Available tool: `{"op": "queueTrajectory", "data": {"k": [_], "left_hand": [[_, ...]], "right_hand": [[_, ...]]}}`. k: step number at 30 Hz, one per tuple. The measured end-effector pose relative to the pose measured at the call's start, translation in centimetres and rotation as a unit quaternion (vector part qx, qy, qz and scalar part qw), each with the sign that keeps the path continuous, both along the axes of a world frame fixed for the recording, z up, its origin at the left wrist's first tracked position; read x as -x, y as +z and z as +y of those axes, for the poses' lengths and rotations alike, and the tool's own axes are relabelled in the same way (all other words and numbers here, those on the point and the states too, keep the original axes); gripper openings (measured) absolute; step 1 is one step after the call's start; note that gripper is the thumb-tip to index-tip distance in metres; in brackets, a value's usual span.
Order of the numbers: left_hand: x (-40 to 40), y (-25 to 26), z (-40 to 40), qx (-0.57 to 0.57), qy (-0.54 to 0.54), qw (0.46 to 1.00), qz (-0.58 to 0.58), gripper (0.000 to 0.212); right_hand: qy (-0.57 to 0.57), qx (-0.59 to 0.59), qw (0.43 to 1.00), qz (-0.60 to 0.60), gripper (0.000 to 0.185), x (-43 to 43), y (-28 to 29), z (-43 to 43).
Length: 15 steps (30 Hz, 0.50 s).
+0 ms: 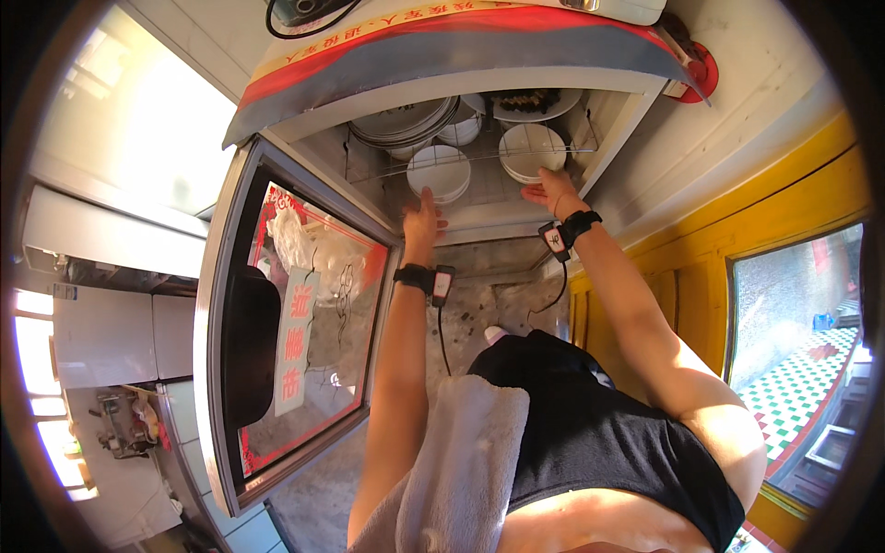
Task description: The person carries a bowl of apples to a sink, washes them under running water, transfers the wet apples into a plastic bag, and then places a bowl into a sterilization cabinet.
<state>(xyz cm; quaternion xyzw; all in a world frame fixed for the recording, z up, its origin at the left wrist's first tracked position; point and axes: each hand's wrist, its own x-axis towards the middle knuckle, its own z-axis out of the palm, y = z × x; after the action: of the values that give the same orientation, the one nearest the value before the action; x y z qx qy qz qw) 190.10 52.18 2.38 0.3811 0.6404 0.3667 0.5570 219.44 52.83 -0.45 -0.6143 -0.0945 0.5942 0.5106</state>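
Note:
Inside a metal dish cabinet (477, 235) with its door swung wide, white bowls sit on a wire shelf. My left hand (423, 222) is by the near edge of the left bowl stack (440, 171), thumb up at the rim and fingers spread below. At the near edge of the right bowl stack (531, 151), my right hand (553, 192) has its thumb at the rim and its fingers just beneath. Whether it bears any of that stack's weight is unclear. Both wrists wear black straps with small tagged devices.
Stacked plates (404, 124) and a plate of dark food (529, 102) are deeper in the cabinet. The glass cabinet door (314, 311) juts out at left. A yellow wooden door (664, 297) with a window stands at right. A grey towel (463, 463) hangs over my left shoulder.

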Motion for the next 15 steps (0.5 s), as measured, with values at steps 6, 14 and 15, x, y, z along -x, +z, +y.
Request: {"op": "queueTrajectory", "data": {"k": [6,14,15], "left_hand": [[-0.5,-0.8,4.8,0.063,-0.069,0.992,0.088,0.054],[-1.2,-2.0,5.1,-0.031,-0.027,0.998,-0.038,0.034],[-1.4,-1.8,4.9,-0.023,-0.024,0.996,-0.078,0.034]], "right_hand": [[0.028,-0.029,0.999,-0.010,0.051,0.0,0.2,-0.7],[0.027,-0.026,0.999,0.002,0.049,0.1,1.7,-1.3],[0.023,-0.022,0.999,0.017,0.047,-0.1,1.7,-1.3]]}}
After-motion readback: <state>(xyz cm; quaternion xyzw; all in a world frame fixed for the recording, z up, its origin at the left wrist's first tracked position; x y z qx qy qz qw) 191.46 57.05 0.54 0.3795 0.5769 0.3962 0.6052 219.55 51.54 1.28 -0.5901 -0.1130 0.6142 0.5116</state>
